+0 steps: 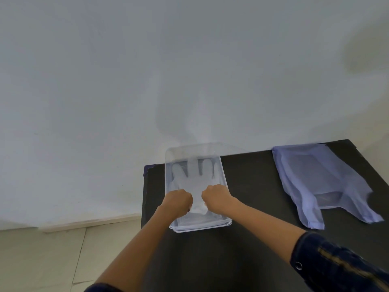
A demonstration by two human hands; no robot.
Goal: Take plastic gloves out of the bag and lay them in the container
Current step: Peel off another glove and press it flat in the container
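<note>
A clear plastic container (223, 224) sits at the left part of a black table. Inside it a see-through plastic glove (196, 175) lies flat, fingers pointing away from me. My left hand (178, 202) and my right hand (214, 198) are both closed on the glove's cuff end, one at each side, over the near half of the container. A pale blue plastic bag (320, 182) lies flat on the table to the right, handles toward me; whether more gloves are inside is not visible.
The black table (252, 197) stands against a white wall (147, 81); its left edge is just beside the container. Pale floor tiles (52, 260) lie lower left. Bare black tabletop lies between container and bag.
</note>
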